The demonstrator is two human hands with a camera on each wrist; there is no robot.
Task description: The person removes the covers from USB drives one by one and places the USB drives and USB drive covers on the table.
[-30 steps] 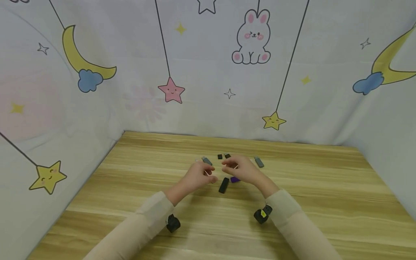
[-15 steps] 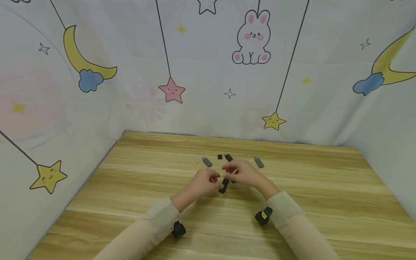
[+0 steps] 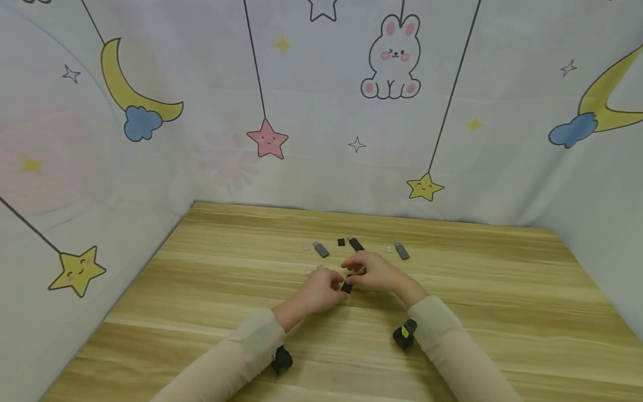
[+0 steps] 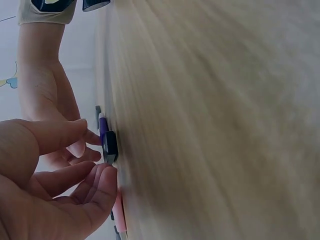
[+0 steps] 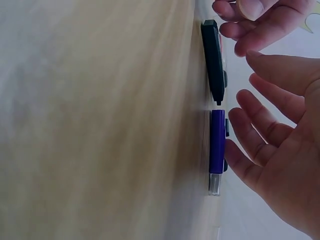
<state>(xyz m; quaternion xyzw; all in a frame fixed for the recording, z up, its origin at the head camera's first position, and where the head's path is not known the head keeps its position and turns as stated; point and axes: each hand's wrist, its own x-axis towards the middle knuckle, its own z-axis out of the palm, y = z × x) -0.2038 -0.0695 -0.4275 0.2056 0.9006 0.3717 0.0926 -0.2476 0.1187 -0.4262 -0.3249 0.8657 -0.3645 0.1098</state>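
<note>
A black USB stick [image 3: 347, 285] lies on the wooden table between the two hands. Its near end sits by the left hand [image 3: 321, 291], whose thumb and fingers stand apart beside it. In the left wrist view those fingertips [image 4: 107, 175] come close to the stick; whether they touch it I cannot tell. The right hand [image 3: 379, 272] hovers over the far end with fingers spread. Just below that hand, in the right wrist view, a purple USB stick [image 5: 218, 142] with a clear end lies in line with the black one. A pink stick [image 4: 119, 212] is partly behind the left hand.
Farther back lie a grey USB stick [image 3: 321, 249], another black stick [image 3: 355, 243] with a small black cap [image 3: 341, 242] beside it, and a second grey stick [image 3: 402, 250]. Small clear caps [image 3: 388, 249] lie nearby. A printed cloth hangs behind the table.
The left hand has moved right and toward the person, to the black USB stick. The right hand has come slightly lower and nearer to it. The clear-ended piece left of them is uncovered.
</note>
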